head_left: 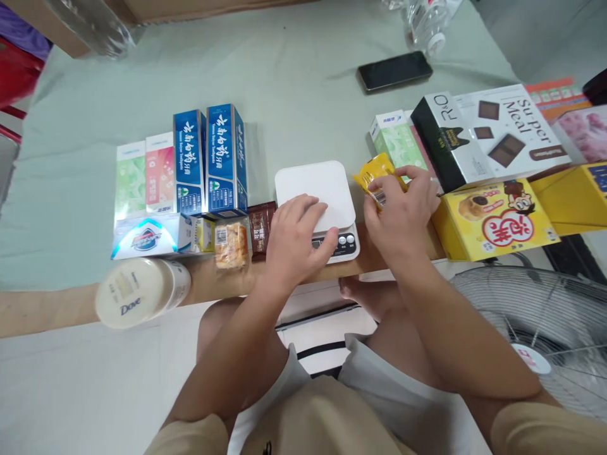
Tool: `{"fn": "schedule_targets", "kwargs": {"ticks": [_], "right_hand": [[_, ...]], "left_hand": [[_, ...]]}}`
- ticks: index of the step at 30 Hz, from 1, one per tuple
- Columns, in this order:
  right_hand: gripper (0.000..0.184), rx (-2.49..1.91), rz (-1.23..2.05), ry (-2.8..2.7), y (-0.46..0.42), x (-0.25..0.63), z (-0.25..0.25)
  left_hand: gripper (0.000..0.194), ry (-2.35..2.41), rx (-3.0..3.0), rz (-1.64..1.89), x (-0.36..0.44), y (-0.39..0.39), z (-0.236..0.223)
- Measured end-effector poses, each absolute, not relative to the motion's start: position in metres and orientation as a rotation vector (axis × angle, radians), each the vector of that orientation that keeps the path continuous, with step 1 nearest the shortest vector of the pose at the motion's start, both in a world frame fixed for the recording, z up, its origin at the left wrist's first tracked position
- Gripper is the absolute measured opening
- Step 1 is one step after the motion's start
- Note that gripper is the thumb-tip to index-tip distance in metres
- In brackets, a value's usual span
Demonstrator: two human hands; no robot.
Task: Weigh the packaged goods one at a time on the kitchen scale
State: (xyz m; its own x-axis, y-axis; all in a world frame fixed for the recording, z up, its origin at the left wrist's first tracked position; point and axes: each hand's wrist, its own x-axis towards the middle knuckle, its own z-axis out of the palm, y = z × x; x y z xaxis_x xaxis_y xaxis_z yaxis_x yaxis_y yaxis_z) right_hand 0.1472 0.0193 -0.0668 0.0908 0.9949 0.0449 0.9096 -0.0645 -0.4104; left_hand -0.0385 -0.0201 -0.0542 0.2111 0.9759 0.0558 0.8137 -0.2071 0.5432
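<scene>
A white kitchen scale (327,183) lies near the table's front edge, its dark button panel partly covered by my left thumb. My left hand (298,240) rests over the scale's left side with its fingers apart, holding nothing. Just right of the scale, my right hand (401,208) grips a small yellow snack packet (378,167) between thumb and fingers. Left of the scale are a brown wrapped snack (260,230) and a clear-wrapped pastry (231,245). The right hand is close to a yellow snack box (502,221).
Blue toothpaste boxes (222,158), pale cartons (130,177) and a Dove jar (133,294) stand at left. At right are a Su-per Meal box (512,129) and a green carton (401,142). Farther back lie a phone (395,71) and a plastic bottle (429,28). A fan (535,322) stands below right.
</scene>
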Motion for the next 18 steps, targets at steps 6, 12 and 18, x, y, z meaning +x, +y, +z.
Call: {"fn": "schedule_targets", "kwargs": {"ticks": [6,12,18], "right_hand": [[0.022,-1.938,0.376,-2.003,0.011,0.144,-0.06],[0.017,-2.004,0.568,-2.05,0.002,0.15,-0.056],[0.016,-1.941,0.548,-2.012,0.006,0.149,-0.06]], "left_hand": [[0.038,1.677,2.078,0.598,-0.038,-0.022,-0.057],[0.055,1.714,2.008,0.691,-0.044,-0.025,-0.057],[0.06,1.714,1.982,0.717,-0.043,-0.025,-0.056]]}}
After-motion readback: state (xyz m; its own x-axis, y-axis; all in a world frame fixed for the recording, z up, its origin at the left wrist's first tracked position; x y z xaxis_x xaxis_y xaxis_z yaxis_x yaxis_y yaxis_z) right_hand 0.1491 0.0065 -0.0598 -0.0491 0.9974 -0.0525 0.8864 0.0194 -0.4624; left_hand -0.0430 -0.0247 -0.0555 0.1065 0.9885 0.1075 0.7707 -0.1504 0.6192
